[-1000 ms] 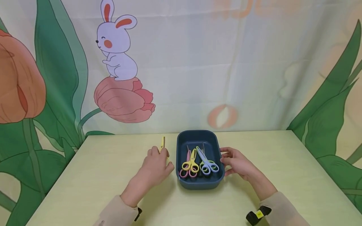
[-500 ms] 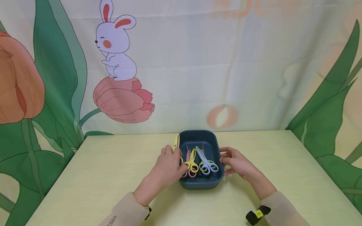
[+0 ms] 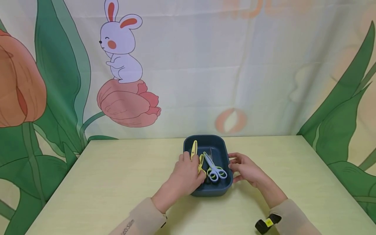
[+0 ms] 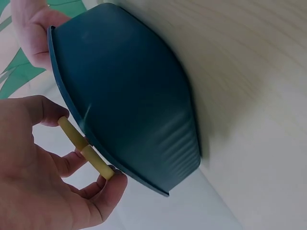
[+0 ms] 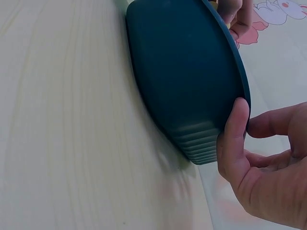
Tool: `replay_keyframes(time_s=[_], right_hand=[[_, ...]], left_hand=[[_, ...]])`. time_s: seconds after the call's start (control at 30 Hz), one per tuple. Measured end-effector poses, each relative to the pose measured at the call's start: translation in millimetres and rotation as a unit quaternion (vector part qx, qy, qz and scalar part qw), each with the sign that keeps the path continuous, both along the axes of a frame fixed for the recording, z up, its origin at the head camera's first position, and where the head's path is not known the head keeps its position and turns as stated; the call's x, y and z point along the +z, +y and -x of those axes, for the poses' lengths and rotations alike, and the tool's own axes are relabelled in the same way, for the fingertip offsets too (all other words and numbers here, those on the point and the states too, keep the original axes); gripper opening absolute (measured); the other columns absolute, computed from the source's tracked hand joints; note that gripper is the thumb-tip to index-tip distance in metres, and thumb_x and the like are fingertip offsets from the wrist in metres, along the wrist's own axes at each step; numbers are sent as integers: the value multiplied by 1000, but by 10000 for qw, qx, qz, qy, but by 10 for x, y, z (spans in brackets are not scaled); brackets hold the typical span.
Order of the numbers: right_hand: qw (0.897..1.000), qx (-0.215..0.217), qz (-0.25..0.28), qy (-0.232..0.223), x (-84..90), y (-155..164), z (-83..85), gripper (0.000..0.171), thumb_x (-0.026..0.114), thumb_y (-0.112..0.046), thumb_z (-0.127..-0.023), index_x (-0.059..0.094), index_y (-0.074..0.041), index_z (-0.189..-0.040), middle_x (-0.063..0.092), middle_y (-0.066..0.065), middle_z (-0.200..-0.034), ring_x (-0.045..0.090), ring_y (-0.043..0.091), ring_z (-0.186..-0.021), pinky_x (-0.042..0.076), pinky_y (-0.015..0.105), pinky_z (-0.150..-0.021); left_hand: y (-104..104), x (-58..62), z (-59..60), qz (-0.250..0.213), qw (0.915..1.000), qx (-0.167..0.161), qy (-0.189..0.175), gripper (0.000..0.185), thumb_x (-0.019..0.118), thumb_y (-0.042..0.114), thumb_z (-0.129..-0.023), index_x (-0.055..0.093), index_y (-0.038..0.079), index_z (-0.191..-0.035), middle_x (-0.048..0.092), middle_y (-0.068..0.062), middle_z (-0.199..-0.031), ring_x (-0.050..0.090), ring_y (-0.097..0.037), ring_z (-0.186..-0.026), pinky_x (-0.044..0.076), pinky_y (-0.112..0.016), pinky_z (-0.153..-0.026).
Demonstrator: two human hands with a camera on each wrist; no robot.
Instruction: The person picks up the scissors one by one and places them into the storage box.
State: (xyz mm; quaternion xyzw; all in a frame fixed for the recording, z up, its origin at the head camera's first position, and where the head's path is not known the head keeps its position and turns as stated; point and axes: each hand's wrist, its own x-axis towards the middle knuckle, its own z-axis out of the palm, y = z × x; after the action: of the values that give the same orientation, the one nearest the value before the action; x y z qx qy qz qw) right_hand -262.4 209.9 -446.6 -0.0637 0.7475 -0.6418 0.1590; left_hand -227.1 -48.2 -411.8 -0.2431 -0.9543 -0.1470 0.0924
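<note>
Left hand [image 3: 188,171] pinches yellow scissors [image 3: 194,148] over blue tray [image 3: 218,191], above other scissors [image 3: 215,169]; right hand [image 3: 245,169] thumb presses tray rim, fingers loosely curled; handles may snag, blades tangle.

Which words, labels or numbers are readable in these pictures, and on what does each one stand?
None can be read.
Left sleeve: dark lettering, too blurred to read.
Yellow tag on the right wrist strap: a dark mark, too small to read.
Backdrop, top: faint orange shapes, illegible.
</note>
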Motion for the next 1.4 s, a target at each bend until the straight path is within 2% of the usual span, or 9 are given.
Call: replay_keyframes(time_s=[0.4,0.8,0.93,1.0,1.07,1.17,1.2,1.33,1.4], right_hand=[[10000,-21,28,-15,-12,1,-10,51,51,-3,-102,34,10,-149,53,25,-120,62,21,-83,58,35,-59],[10000,-26,36,-40,-3,1,-10,51,50,-3,-103,33,9,-149,52,26,-121,62,22,-84,58,35,-60],[10000,-32,36,-28,3,-2,-8,51,50,-3,-102,34,9,-149,52,26,-119,62,22,-83,58,35,-60],[10000,-25,29,-14,7,-5,-7,51,50,-4,-102,34,9,-149,52,26,-120,62,22,-84,58,35,-60],[10000,-25,17,-10,13,-7,-10,52,50,-4,-102,33,10,-149,52,26,-120,62,22,-84,59,36,-61],[10000,-28,-15,-20,17,-2,-13,52,49,-4,-103,33,9,-150,51,28,-123,63,23,-85,59,36,-62],[10000,-53,-25,-34,18,1,-15,51,49,-4,-103,33,9,-150,51,28,-123,63,23,-85,59,36,-62],[10000,-55,-18,-55,18,7,-17,51,49,-4,-103,34,8,-150,51,29,-124,63,24,-86,59,35,-62],[10000,-63,-7,-70,21,3,-22,51,49,-3,-103,34,8,-150,51,28,-124,63,24,-86,59,35,-62]], left_hand=[[138,-9,24,189,9998,-76,53,28,60,26,-96,56,0,-102,44,-16,-93,42,-28,-82,42,-35,-64],[266,-33,35,334,9978,-2,-580,30,63,28,-99,60,-1,-109,48,-17,-98,45,-27,-89,47,-36,-69],[359,-41,65,449,9967,-49,-673,38,63,31,-99,62,-2,-117,51,-20,-105,49,-29,-96,52,-39,-77],[413,-44,75,544,9963,-61,-668,42,63,32,-100,61,-3,-122,53,-22,-111,51,-32,-102,53,-42,-87],[468,-42,84,657,9955,-71,-677,43,63,32,-100,61,-2,-124,55,-23,-116,52,-33,-109,49,-47,-99],[555,-35,90,863,9936,-61,-720,46,63,35,-100,61,-1,-128,57,-23,-122,53,-34,-115,43,-51,-107],[585,-34,94,924,9929,-62,-748,46,62,35,-101,61,-1,-129,58,-23,-123,53,-33,-115,43,-52,-107],[695,-48,116,1129,9894,43,-916,49,63,39,-101,59,2,-132,55,-22,-125,53,-31,-110,54,-45,-94],[739,-53,127,1267,9875,67,-935,50,63,41,-101,59,3,-134,55,-22,-126,53,-31,-111,54,-44,-93]])
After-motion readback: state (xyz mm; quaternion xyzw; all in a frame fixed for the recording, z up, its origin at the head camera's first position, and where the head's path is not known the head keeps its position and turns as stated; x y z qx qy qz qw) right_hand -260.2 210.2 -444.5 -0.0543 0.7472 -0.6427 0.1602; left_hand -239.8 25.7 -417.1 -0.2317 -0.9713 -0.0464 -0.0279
